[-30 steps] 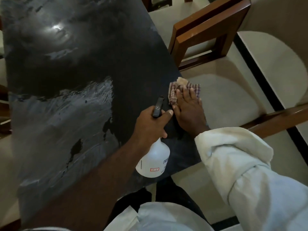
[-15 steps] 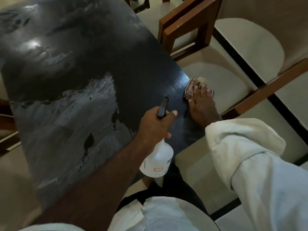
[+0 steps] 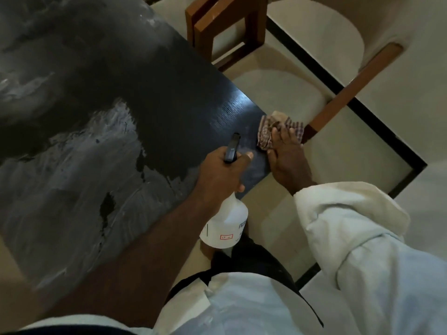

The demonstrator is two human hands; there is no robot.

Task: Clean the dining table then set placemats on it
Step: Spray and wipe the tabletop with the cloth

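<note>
The black dining table [image 3: 101, 97] fills the left of the head view, with pale wet streaks across its near half. My left hand [image 3: 221, 175] grips the neck of a white spray bottle [image 3: 226, 223] with a black trigger head, held over the table's near right corner. My right hand [image 3: 287, 160] presses flat on a checked cloth [image 3: 267, 131] at the table's right edge, next to the corner. The cloth bunches out from under my fingers and partly overhangs the edge. No placemats are in view.
A wooden chair with a pale cushioned seat [image 3: 278, 90] stands against the table's right side, its wooden arm [image 3: 348, 93] close to the cloth. A second wooden chair frame [image 3: 217, 22] stands farther back. The pale floor has a black inlay strip [image 3: 362, 112].
My right hand has slid the cloth along the right edge toward the near corner. The view has shifted right along the table. The left hand still holds the bottle.
</note>
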